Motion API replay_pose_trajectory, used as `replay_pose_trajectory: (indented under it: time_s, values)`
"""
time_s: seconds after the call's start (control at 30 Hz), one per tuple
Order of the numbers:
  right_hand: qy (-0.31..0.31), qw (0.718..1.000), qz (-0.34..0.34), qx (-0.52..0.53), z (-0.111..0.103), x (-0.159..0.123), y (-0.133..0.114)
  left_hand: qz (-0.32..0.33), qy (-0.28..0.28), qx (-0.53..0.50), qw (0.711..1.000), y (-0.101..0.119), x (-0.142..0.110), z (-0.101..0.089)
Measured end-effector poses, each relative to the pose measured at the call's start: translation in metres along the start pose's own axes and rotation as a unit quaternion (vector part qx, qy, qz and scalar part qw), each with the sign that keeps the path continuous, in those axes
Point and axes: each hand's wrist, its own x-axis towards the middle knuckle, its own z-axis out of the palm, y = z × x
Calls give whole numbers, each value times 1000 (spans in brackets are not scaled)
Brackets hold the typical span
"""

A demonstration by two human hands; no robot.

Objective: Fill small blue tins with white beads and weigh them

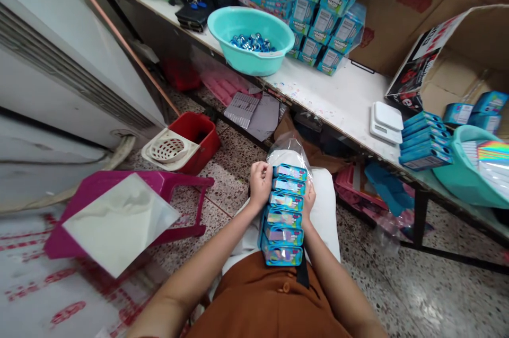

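Note:
A row of several small blue candy boxes (pixel 286 219) lies across my lap, running away from my body. Over its far end is a clear plastic bag (pixel 293 147), its film sticking up loosely. My left hand (pixel 260 183) is closed at the far left of the row, its fingers pinched on what looks like the bag's edge. Along the right side, my right hand (pixel 309 199) presses against the boxes with its fingers bent; the boxes partly hide it.
On the white workbench (pixel 338 99) stand a turquoise basin (pixel 254 65) of blue-wrapped candies, stacked candy boxes (pixel 318 25), a white scale (pixel 386 122) and another basin (pixel 457 168). At left are a red mop bucket (pixel 207 142) and a purple stool (pixel 87 195) with a sheet (pixel 119 221).

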Motion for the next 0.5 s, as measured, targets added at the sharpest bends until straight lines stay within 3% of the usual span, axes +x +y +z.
replay_pose_trajectory:
  time_s: [0.2, 0.4, 0.5]
  values:
    - [42, 999, -8, -25, 11, -18, -15, -82, -77, -102, 988, -8, 21, -3]
    - [62, 997, 42, 6, 19, -17, -6, -142, -105, -161, 971, -10, 31, 4]
    - [68, 997, 22, -19, 21, -20, -2, -148, -131, -170, 965, -6, 34, 3]
